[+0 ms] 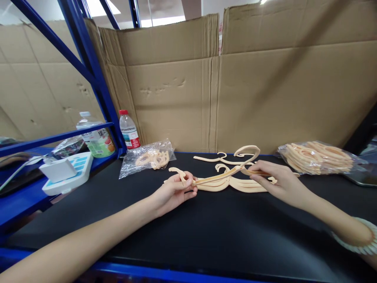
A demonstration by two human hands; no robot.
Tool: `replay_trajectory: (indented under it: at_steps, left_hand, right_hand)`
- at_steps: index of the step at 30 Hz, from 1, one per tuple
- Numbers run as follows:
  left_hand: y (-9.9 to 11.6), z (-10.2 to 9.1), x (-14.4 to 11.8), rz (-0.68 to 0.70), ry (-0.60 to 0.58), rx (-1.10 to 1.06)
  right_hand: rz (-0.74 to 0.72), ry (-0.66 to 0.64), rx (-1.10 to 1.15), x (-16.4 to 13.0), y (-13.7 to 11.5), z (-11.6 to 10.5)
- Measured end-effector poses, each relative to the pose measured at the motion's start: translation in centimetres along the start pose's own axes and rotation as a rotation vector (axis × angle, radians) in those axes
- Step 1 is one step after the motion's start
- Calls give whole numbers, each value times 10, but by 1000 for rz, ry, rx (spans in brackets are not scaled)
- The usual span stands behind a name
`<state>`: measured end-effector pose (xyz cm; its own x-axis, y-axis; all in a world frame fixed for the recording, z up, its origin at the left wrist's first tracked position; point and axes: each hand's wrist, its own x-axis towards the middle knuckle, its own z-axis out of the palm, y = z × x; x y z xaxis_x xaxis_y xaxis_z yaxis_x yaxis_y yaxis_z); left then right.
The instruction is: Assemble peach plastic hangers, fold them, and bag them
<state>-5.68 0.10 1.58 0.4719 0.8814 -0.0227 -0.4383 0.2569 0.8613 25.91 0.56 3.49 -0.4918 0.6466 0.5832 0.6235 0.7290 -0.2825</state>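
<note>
A beige plastic hanger with a curled hook is held tilted just above a small stack of similar hangers lying on the black table top. My left hand pinches its left arm end. My right hand grips its right arm, fingers resting over the stack. One more loose hanger lies behind the stack, near the cardboard.
A clear bag of beige hangers lies at the right, a smaller bag at the left. Cardboard sheets wall the back. Blue shelf frame, two bottles and a white device stand left.
</note>
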Motion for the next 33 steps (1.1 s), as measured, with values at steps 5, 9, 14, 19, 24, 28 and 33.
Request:
replay_trajectory:
  at_steps: [5,9,14,19,24,28,33]
  left_hand:
    - [3,2,-2,4,47,-40]
    - [4,5,-3,-9,91,-65]
    - [5,5,-2,-8,116,-92]
    - [5,4,-2,-1,146,-135]
    - [5,4,-1,13,164,-134]
    - [5,5,-2,15,193,-101]
    - [4,6,-2,42,200,-42]
  right_hand:
    - [-31,48,-13,0,-2,3]
    - [-42,53,-1,-1,-4,3]
    - [-52,74,-9,-1,-6,5]
    - [-59,78,-14,-2,-5,6]
    - [-64,79,-6,-2,-6,7]
    - [-61,70,-1,-2,-7,9]
    - [-61,66,1,-3,-5,10]
